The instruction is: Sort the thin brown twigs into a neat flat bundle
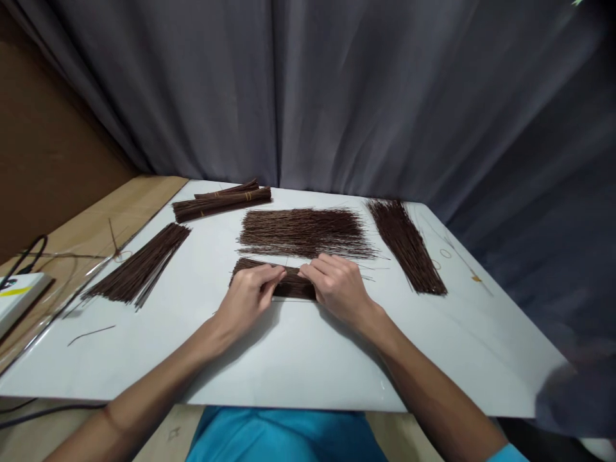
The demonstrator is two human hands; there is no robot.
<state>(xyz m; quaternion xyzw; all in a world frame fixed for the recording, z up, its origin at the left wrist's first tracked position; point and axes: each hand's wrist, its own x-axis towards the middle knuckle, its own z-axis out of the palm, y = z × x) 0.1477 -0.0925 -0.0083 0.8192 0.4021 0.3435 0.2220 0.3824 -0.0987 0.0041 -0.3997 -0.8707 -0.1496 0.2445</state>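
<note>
A flat bundle of thin dark brown sticks (294, 289) lies crosswise before me on the white table. Over its left part, my left hand (250, 292) is closed in a pinch, thumb against forefinger. My right hand (339, 285) pinches above the bundle's right part, a small gap from the left. A fine light strand (287, 262) shows by the left fingertips; what either pinch holds is too small to make out. Just beyond my hands, a wide loose spread of brown sticks (303, 232) lies parallel to the bundle.
Loose sticks (137, 266) lie left, more sticks (408, 247) right. Tied bundles (224, 204) rest at the back left. Yellowish rings (445, 253) lie at right, a single stick (91, 335) at front left. A white box with cable (22, 298) stands far left; a grey curtain (312, 96) hangs behind.
</note>
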